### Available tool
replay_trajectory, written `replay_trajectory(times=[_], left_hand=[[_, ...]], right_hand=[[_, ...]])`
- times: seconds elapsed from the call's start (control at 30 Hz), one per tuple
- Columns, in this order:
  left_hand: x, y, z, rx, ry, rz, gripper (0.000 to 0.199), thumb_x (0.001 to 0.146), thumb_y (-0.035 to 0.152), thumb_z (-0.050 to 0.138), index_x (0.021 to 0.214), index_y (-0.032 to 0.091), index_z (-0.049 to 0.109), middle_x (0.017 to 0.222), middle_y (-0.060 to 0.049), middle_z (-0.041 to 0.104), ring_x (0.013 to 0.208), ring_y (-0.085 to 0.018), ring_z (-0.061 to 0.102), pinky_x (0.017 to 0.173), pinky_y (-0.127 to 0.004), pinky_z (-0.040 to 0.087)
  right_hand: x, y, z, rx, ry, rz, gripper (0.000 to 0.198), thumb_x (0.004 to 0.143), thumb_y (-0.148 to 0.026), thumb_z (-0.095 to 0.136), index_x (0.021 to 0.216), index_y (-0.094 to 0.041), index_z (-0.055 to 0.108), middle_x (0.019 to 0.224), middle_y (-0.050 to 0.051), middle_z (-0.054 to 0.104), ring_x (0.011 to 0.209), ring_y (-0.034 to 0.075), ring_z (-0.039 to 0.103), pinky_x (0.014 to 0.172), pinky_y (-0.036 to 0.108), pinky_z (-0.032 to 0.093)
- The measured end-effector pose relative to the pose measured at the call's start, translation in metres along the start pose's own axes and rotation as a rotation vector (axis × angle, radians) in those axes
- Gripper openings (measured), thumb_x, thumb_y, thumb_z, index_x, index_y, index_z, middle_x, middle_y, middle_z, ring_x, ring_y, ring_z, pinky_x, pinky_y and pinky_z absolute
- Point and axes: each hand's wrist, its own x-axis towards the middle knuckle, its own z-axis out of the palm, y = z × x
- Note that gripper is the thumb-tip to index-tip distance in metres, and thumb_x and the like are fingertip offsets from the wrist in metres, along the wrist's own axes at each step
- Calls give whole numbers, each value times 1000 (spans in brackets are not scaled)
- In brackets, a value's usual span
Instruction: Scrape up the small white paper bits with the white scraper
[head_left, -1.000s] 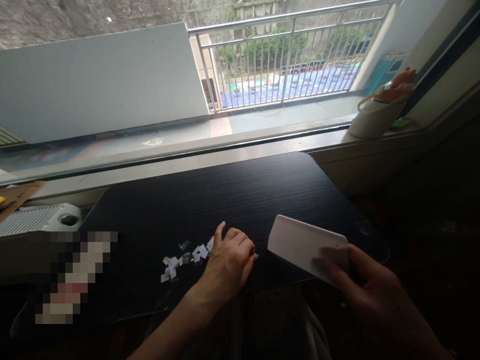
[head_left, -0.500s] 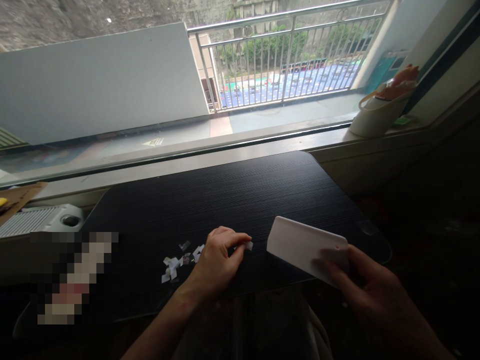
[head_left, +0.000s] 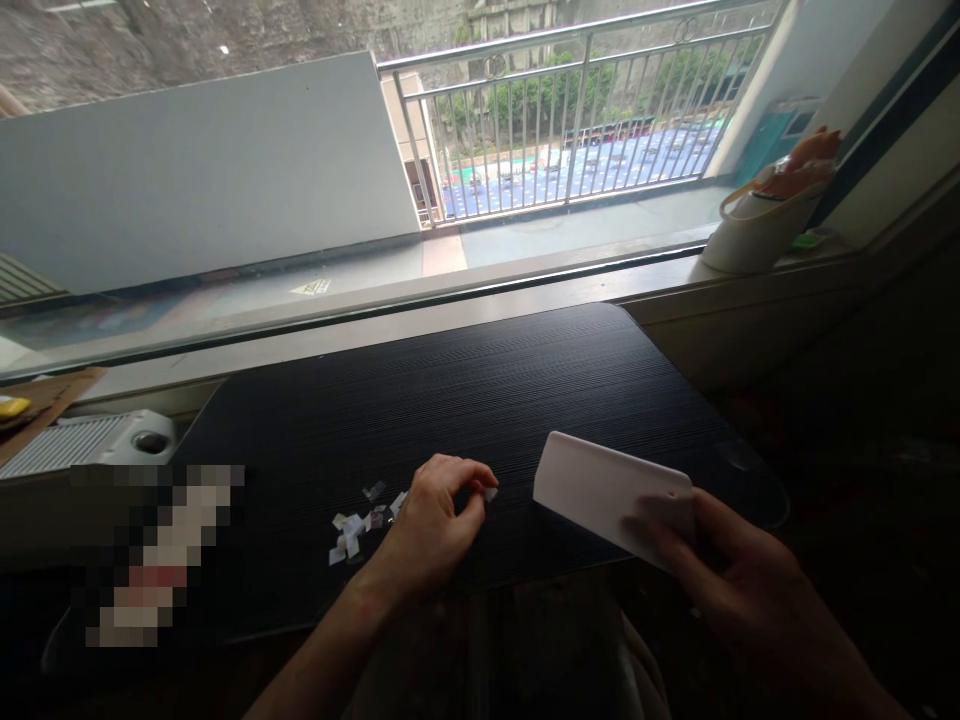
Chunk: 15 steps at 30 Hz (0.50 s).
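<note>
A small white paper scrap (head_left: 490, 493) is pinched between the thumb and fingers of my left hand (head_left: 442, 510), just above the black table. Close to its left side, a loose cluster of white and clear scraps (head_left: 348, 530) lies on the tabletop, partly covered by this hand. My right hand (head_left: 739, 565) grips a flat white plastic piece shaped like a small dustpan (head_left: 600, 490). That piece has a raised rim and a small hole near my fingers. It is tilted at the table's front edge, a short gap to the right of my left hand.
The black table (head_left: 450, 390) stands against a window sill (head_left: 480, 318). On the sill at the right is a white container with a handle (head_left: 757, 232). A white ridged appliance (head_left: 97, 445) sits at the left, beside a blurred-out object (head_left: 169, 560) on the table.
My left hand has shifted very slightly left with the paper scrap still in its pinch. The right hand and the white piece stay nearly in place. The view has moved a little.
</note>
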Motion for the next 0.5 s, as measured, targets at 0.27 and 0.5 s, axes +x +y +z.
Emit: replay_trajectory(times=[0.27,0.5], left_hand=[[0,-2,-4,-36,-70,-20,23,82,14,51,87,24,71,86,-2,68,86,-17,61,78,-31,50],[3,-2,-6,-45,-50,-154,12,83,28,57,78,21,65,77,0,66,73,-16,61,65,-28,46]], right_hand=[[0,-3,0,11,2,0,25,78,-45,63,86,-22,71,74,1,75,68,22,70,59,27,53],[1,0,-1,-21,-35,4,27,81,-46,61,90,-22,70,75,2,75,69,23,70,60,28,54]])
